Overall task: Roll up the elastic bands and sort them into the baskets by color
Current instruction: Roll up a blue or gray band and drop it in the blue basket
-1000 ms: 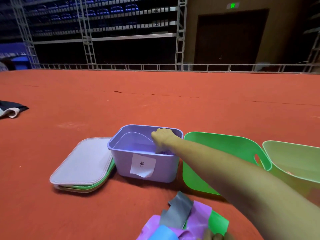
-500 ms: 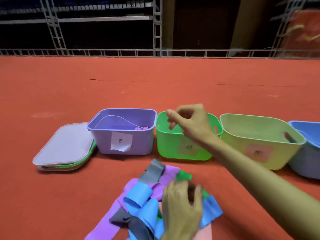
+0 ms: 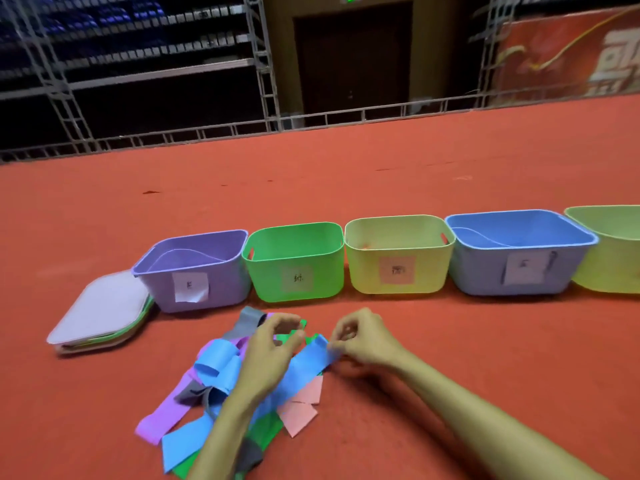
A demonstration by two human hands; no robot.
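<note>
A tangle of flat elastic bands lies on the red carpet in front of me: blue (image 3: 221, 362), purple (image 3: 162, 410), grey (image 3: 244, 322), green (image 3: 294, 336) and pink (image 3: 301, 407). My right hand (image 3: 363, 337) pinches the far end of one blue band (image 3: 311, 358). My left hand (image 3: 270, 344) hovers over the pile with curled fingers, touching the green band; whether it grips it is unclear. Behind the pile stand labelled baskets in a row: purple (image 3: 207, 271), green (image 3: 298, 268), yellow (image 3: 398, 261), blue (image 3: 519, 261).
A stack of lids (image 3: 100, 310) lies left of the purple basket. Another yellow-green basket (image 3: 613, 258) is cut off at the right edge. Metal truss railing (image 3: 242, 126) borders the carpet at the back.
My right hand has left the purple basket, come back over the green one and down to the pile, where it now pinches a blue band. My left hand rose over the pile. The view panned right.
</note>
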